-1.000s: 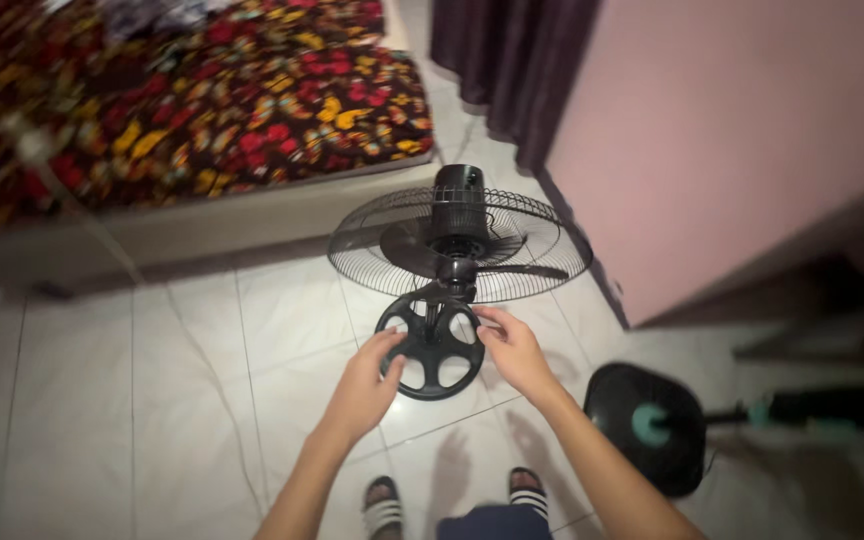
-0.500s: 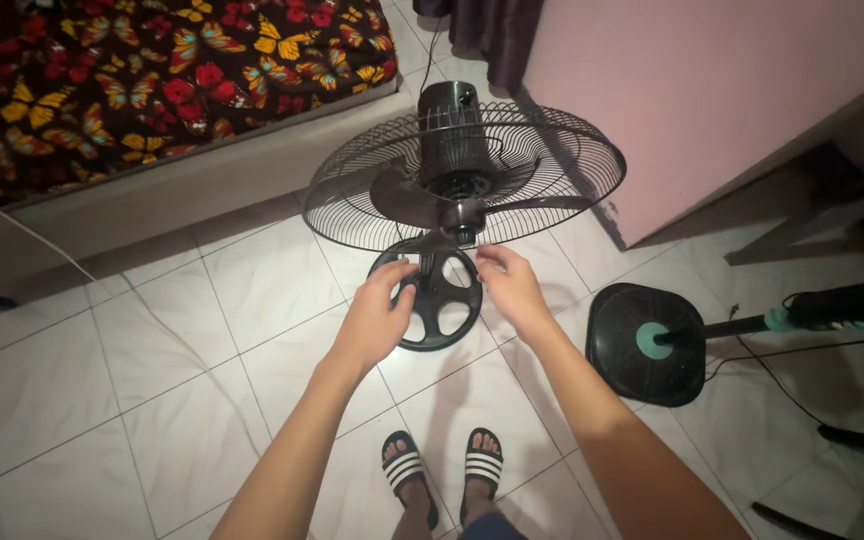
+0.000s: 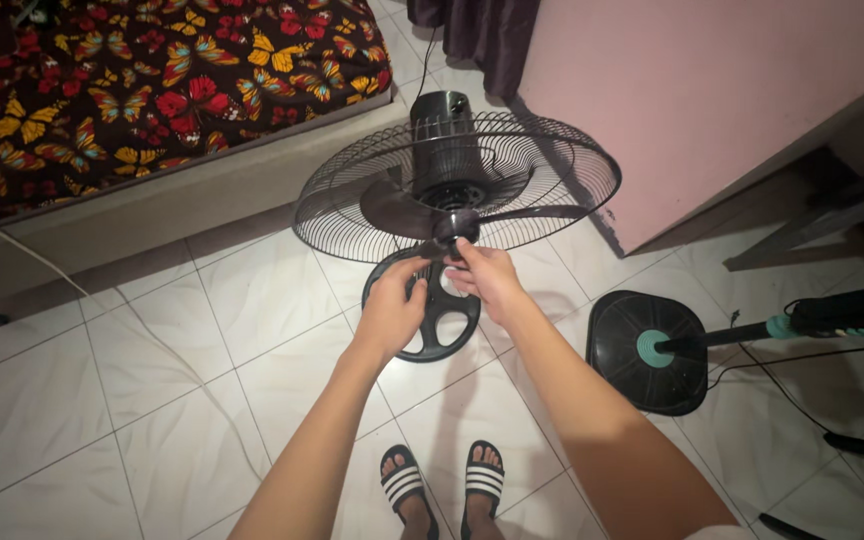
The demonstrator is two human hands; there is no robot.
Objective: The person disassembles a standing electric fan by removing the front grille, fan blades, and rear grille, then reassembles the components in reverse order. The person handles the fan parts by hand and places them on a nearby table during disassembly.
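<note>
A black floor fan (image 3: 452,180) stands on the tiled floor with its front grille off, so the dark blades (image 3: 402,210) lie bare inside the rear wire guard (image 3: 552,190). Its round black base (image 3: 442,320) sits below. My right hand (image 3: 482,275) pinches the small hub cap at the middle of the blades. My left hand (image 3: 392,305) reaches up beside it, fingers curled near the hub and over the base, touching the fan at the blade centre.
A bed with a butterfly-patterned cover (image 3: 132,90) runs along the upper left. A pink wall (image 3: 712,90) and dark curtain (image 3: 482,30) stand behind the fan. A second fan's round base with pole (image 3: 652,350) lies at right. A white cable (image 3: 72,290) crosses the tiles. My sandalled feet (image 3: 447,485) are below.
Both hands have risen from the round base to the blade hub. The view has shifted closer and lower on the fan.
</note>
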